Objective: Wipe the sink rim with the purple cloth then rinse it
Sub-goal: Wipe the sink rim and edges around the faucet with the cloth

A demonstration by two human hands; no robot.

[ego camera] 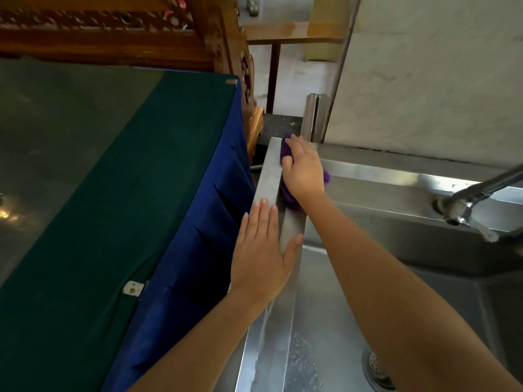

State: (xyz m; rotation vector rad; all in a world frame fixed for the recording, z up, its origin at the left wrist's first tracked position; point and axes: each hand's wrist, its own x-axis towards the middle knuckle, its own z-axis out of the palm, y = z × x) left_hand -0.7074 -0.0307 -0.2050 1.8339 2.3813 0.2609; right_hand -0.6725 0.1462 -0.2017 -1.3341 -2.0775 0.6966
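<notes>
A steel sink fills the lower right; its left rim (270, 172) runs from the far corner toward me. My right hand (304, 168) presses the purple cloth (285, 152) flat onto the rim's far left corner, fingers lying over it. Most of the cloth is hidden under the hand; bits show at the fingertips, beside the wrist and below the palm. My left hand (261, 250) lies flat on the same rim nearer to me, fingers straight and thumb spread toward the basin, holding nothing.
A tap (469, 206) stands on the back ledge at right, spout reaching right. A drain strainer (377, 370) sits in the wet basin floor. A table under green and blue cloth (119, 193) adjoins the sink on the left. Carved wooden furniture (113, 29) and a pale wall (438, 80) lie behind.
</notes>
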